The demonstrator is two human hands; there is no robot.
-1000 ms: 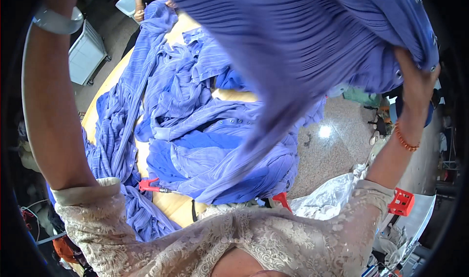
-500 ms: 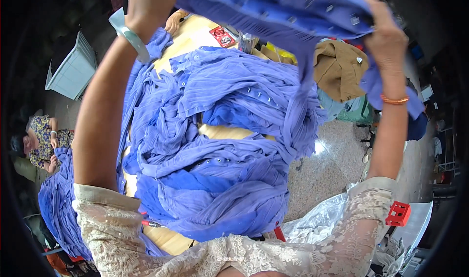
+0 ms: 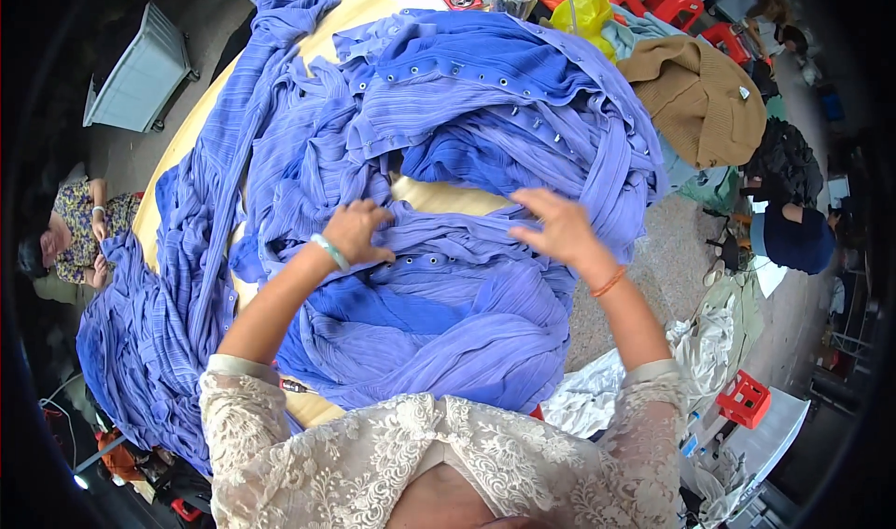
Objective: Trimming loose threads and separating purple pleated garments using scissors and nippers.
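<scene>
Heaps of violet-blue crinkled garments [image 3: 439, 328] cover the table in front of me, with a row of small round snaps or buttons along an edge. My left hand [image 3: 357, 233] is over the near heap, thumb apart from the fingers, holding nothing. Across from it, my right hand [image 3: 560, 228] hovers over the heap's right side, fingers spread and slightly blurred. Whether either hand touches the cloth I cannot tell. Beyond them lies another garment [image 3: 485, 57], a darker blue inside showing beside its snap-lined edge.
The wooden table [image 3: 448, 197] shows between the heaps. More violet-blue cloth [image 3: 140, 342] hangs at the left, beside a seated person [image 3: 79, 211]. A brown knitted garment [image 3: 695, 99] and a yellow bag [image 3: 583, 25] lie far right. A grey wheeled bin [image 3: 145, 67] stands far left.
Both hands have let go of the raised garment and come down toward me over the near heap. That garment now lies on the far heap.
</scene>
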